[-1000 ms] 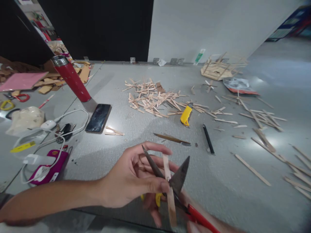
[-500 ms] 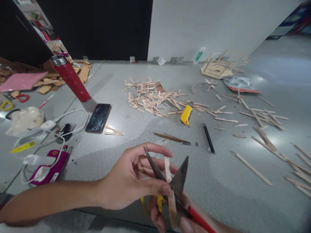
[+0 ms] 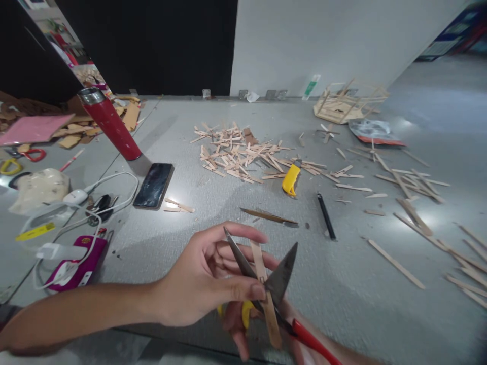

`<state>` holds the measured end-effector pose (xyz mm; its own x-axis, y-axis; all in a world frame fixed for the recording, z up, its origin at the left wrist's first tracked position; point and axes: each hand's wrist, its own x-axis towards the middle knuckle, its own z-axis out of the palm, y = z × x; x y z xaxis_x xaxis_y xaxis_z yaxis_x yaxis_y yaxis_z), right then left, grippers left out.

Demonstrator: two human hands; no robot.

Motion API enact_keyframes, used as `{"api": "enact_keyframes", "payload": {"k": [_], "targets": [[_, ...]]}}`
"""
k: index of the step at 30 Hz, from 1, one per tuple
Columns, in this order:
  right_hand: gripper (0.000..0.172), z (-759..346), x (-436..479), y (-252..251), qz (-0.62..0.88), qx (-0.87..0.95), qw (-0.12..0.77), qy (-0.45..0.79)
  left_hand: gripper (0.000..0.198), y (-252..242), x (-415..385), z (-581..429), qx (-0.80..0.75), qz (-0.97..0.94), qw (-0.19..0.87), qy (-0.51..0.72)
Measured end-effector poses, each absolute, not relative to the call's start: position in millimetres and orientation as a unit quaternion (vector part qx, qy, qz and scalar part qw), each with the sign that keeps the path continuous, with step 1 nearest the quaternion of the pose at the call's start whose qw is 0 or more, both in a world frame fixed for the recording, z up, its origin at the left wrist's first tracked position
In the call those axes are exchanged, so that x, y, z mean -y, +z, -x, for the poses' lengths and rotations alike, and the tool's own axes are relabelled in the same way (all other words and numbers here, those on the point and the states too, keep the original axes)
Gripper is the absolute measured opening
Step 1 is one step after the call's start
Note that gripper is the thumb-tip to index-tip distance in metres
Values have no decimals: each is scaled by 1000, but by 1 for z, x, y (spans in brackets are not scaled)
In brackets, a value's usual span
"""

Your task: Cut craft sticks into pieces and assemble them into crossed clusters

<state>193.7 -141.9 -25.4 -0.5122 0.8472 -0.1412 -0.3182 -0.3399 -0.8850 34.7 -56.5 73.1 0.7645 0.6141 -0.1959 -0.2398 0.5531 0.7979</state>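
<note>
Craft stick, a flat, pale wooden one, stands nearly upright at the near edge of the desk, just in front of you. Your left hand reaches in from the left and pinches the stick between thumb and fingers, closed on it about halfway along its length. Scissors with dark blades stand open in a V around the stick, one blade on each side, with the stick in the crotch where the blades meet. Your right hand sits low at the bottom edge, mostly hidden behind the left hand; its fingers are wrapped around the scissors' yellow and red handles.

Farther out on the grey desk, a thin brown tool lies flat just beyond your fingertips, and a black pen lies to its right. Beyond these a yellow utility knife rests at the near right edge of a heap of cut stick pieces. More long sticks are scattered across the right side. At the far right stands a small frame built of sticks. To the left lie a dark phone, a tall red flask behind it, and a magenta device tangled in white cables.
</note>
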Motion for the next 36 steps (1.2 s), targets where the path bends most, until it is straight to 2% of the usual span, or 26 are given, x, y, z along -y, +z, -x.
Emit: {"api": "enact_keyframes", "payload": {"k": [2,7,16,19,23,25,30,36], "targets": [[73,-199,141,-29,268,425,368,782,44,73,57,-35,-234,-400,849,254],[69,-204,134,-41,180,409,296,844,44,70,56,-34,-232,-400,850,253],[60,-205,138,-47,177,385,302,854,44,69,55,-36,-204,-384,862,259],[58,-204,149,-45,214,369,345,836,44,69,55,-36,-202,-381,864,260],[66,-200,166,-39,247,351,443,787,42,72,55,-36,-198,-376,867,259],[66,-197,169,-34,251,358,460,773,42,75,55,-37,-200,-373,869,257],[60,-191,162,-21,246,308,439,807,42,77,55,-37,-200,-368,872,252],[56,-200,184,-29,316,344,443,765,39,74,55,-38,-183,-363,875,261]]}}
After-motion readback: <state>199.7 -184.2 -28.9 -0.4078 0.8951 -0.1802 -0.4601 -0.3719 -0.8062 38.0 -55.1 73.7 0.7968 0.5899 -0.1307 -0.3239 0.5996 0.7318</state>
